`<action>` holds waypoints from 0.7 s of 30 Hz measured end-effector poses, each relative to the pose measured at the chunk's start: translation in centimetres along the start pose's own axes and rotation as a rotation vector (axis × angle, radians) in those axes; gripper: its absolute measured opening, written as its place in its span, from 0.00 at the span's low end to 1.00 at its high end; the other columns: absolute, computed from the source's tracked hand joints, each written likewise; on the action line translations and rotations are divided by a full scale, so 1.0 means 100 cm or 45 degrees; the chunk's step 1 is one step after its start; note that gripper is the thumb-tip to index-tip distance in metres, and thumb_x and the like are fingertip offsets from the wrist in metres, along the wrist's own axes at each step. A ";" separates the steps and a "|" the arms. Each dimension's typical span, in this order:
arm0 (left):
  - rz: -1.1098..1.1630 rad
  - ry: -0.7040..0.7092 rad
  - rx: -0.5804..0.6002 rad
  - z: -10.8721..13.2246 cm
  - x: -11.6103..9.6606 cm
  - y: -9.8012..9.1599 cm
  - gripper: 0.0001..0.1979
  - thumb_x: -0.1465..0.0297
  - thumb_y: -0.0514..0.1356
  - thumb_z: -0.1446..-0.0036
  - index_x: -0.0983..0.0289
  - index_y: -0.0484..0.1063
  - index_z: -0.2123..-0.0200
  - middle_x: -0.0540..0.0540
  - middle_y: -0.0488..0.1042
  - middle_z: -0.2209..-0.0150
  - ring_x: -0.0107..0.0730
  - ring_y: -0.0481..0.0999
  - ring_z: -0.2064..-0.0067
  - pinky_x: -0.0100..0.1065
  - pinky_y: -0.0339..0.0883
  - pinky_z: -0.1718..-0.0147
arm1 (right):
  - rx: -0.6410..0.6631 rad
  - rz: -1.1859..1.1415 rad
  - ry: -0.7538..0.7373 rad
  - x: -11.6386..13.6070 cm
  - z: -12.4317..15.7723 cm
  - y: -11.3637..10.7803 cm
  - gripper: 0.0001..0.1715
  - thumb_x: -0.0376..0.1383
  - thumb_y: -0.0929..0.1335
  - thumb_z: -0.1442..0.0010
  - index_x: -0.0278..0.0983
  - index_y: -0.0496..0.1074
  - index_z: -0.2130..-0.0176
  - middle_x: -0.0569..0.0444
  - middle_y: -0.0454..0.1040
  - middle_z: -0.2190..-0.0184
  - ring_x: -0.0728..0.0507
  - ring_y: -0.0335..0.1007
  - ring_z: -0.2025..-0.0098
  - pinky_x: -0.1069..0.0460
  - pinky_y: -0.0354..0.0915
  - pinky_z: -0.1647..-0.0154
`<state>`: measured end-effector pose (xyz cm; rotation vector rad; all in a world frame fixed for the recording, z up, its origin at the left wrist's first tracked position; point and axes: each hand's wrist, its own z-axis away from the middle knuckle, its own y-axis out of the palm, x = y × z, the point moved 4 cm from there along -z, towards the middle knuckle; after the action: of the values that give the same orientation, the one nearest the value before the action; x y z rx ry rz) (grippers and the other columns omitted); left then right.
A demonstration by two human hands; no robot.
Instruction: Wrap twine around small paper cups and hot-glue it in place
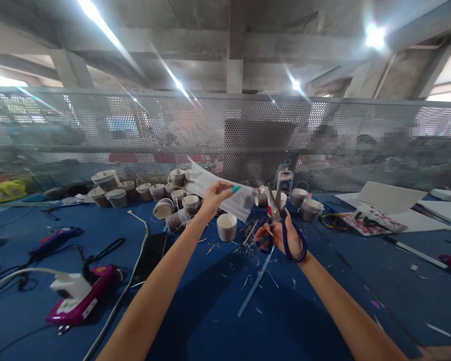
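Observation:
My left hand [216,196] is raised above the blue table [210,321], its fingers pinched on a sheet of clear plastic film [218,189] that stretches from upper left to the right. My right hand [281,238] grips a pair of blue-handled scissors [276,215], fingers through the loops, blades pointing up at the right end of the film. A small paper cup [226,226] stands on the table just below the film. A long thin cut strip [254,283] hangs down toward the table below the scissors.
Several small paper cups [135,193] cluster at the back of the table before a perforated metal screen [135,135]. A pink glue gun [82,298] with cables lies at left, a dark phone [152,253] beside it. Paper sheets [387,203] lie at right. Scraps litter the middle.

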<state>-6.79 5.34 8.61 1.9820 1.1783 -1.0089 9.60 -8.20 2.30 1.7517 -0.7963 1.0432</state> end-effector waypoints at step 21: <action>-0.323 -0.039 0.598 0.020 -0.013 0.020 0.35 0.73 0.65 0.59 0.56 0.57 0.46 0.59 0.63 0.47 0.20 0.73 0.72 0.26 0.68 0.73 | -0.792 -0.540 -0.374 -0.004 -0.011 -0.031 0.10 0.28 0.68 0.54 0.39 0.75 0.69 0.58 0.77 0.63 0.47 0.72 0.57 0.56 0.70 0.59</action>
<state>-6.02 2.32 8.88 2.1885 1.2863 -1.5576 11.67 -6.03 0.99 1.4434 -0.7738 0.2140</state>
